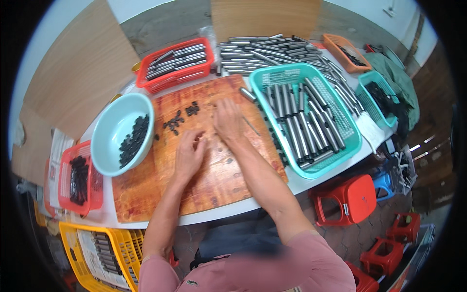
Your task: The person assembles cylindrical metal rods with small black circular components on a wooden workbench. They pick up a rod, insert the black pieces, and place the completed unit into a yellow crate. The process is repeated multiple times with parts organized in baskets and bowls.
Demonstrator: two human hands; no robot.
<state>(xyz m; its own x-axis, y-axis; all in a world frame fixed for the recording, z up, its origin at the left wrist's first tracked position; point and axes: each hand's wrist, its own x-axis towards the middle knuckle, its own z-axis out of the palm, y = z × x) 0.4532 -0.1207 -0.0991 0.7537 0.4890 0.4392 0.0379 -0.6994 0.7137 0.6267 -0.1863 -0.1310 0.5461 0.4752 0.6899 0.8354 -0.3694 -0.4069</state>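
Above the middle of a stained wooden board [224, 182], my left hand [189, 152] has its fingers curled in. A dark spot shows between its thumb and fingers, too small to name. Farther off and to the right, my right hand [227, 119] is bent down toward the board with its fingers close together; whatever they hold is hidden. Several short black plugs [175, 121] lie loose on the board, just beyond my left hand. A thin metal rod [251, 126] rests on the board, right of my right hand.
At the left stands a light-blue bowl [103, 141] of black plugs. A turquoise basket [354, 141] of metal tubes flanks the board's right side. Behind are a red basket [170, 82] of tubes and a tube pile [272, 53]. A yellow crate [73, 243] and red stool [357, 199] stand below.
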